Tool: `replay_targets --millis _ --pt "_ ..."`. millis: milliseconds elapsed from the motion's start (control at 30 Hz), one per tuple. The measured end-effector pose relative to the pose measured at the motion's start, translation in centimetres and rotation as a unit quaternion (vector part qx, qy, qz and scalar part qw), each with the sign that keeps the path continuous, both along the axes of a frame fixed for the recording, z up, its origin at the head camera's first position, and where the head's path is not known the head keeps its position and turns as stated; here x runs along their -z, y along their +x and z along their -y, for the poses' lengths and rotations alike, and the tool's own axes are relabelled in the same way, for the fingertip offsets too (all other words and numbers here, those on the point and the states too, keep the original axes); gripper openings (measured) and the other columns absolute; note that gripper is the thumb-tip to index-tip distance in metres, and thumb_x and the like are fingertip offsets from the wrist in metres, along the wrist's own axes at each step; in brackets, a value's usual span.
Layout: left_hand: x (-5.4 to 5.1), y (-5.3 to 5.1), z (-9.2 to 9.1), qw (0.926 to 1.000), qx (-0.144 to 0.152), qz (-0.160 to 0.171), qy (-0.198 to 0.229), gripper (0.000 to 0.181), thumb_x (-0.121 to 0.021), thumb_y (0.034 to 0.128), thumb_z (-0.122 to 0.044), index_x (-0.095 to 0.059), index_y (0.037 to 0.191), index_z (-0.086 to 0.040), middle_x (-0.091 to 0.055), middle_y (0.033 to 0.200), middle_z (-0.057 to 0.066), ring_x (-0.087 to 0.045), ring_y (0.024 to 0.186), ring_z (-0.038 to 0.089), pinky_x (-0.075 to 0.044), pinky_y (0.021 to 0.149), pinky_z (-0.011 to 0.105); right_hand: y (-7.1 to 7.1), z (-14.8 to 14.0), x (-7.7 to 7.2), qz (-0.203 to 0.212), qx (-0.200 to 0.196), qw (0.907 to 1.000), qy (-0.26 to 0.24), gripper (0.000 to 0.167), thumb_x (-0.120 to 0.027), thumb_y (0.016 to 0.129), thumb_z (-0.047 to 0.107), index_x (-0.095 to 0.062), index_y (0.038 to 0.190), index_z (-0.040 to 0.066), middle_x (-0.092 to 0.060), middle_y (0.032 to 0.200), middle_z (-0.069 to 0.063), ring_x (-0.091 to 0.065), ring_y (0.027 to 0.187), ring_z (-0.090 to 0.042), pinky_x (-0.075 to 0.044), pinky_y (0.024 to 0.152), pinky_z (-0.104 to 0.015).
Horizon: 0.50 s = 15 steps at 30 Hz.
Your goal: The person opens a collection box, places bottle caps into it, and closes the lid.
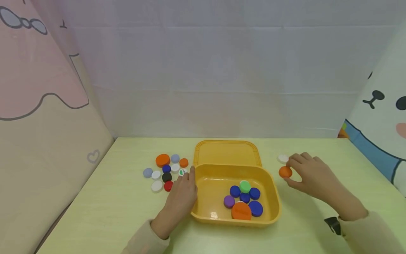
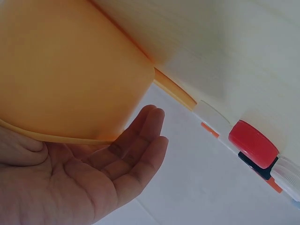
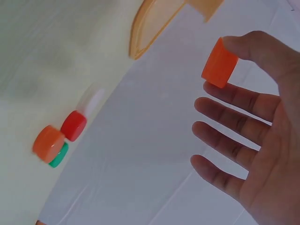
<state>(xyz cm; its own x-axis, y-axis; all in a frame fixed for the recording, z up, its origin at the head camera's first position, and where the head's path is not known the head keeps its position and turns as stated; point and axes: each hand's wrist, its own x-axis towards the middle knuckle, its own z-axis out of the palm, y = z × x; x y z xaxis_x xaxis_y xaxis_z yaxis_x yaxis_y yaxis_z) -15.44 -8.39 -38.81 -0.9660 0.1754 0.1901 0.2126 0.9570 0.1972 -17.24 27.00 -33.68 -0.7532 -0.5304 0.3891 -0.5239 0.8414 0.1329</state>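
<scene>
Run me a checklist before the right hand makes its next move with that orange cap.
1. Grip: ok. The right hand pinches the orange cap between thumb and index finger.
2. Box open: ok. The yellow lid lies behind the yellow box, leaving its top uncovered.
3. Left hand at the box: ok. The left hand touches the rim on the left side.
4. Room inside: ok. The left part of the floor is bare.
5. Cap above the box: not ok. It is off to the right.
6. Cap count inside: cannot tell. Some overlap.
</scene>
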Motion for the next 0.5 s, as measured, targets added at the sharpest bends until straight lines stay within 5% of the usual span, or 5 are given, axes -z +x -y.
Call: replay_targets --millis 200,500 --pt "0.0 0.0 0.0 1.0000 -0.001 -0.004 -0.004 0.048 -0.050 0.0894 -0.014 -0.038 0.134 0.000 -0.056 0.099 0.014 -0.045 0.073 0.022 -0.044 0.067 0.031 0.7 3.0 -0.3 -0.032 -0.062 0.9976 -0.005 0.033 -0.079 0.061 0.029 -0.059 0.083 0.014 -0.059 0.088 -0.001 -0.051 0.079 -0.020 -0.043 0.061 -0.035" --pt "0.0 -0.1 0.0 0.9999 0.001 -0.006 -0.009 0.048 -0.050 0.0893 -0.013 -0.038 0.134 0.000 -0.056 0.099 0.013 -0.045 0.073 0.022 -0.044 0.067 0.031 1.7 6.5 0.9 0.047 -0.063 0.9958 0.047 0.036 -0.075 0.068 0.040 -0.062 0.089 0.013 -0.061 0.092 -0.001 -0.051 0.085 -0.019 -0.043 0.068 -0.032"
